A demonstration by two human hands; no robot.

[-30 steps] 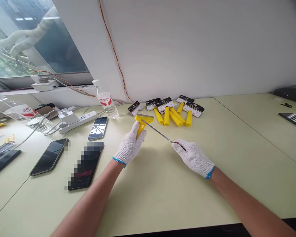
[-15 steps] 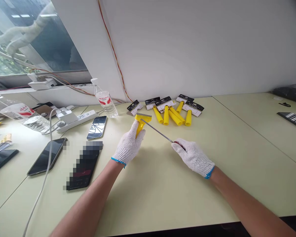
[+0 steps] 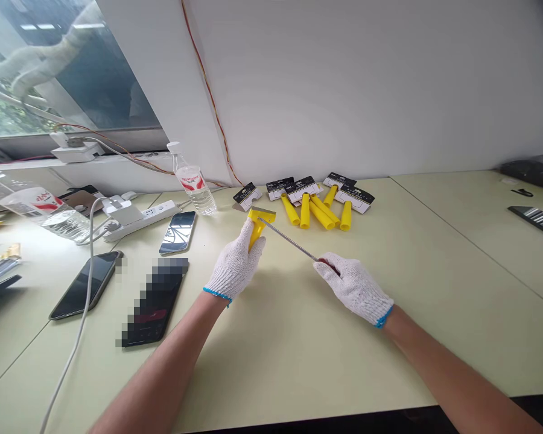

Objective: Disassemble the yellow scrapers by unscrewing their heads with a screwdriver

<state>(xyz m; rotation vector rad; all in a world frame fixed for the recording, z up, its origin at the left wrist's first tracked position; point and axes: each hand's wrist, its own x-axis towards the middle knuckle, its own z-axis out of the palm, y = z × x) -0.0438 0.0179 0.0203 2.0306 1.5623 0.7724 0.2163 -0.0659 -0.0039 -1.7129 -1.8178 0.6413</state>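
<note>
My left hand (image 3: pixel 238 264) grips the yellow scraper (image 3: pixel 256 231), blade (image 3: pixel 266 212) already in it; my right hand (image 3: pixel 355 290) grips the screwdriver (image 3: pixel 288 239) against it, turning seemingly unfinished.

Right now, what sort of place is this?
Probably a workroom or office, though I can't be sure: there's a big table, a power strip on it, and a yellow scraper in the gloved left hand.

Office-like room: desk (image 3: pixel 289 349), power strip (image 3: pixel 151 216)
</note>
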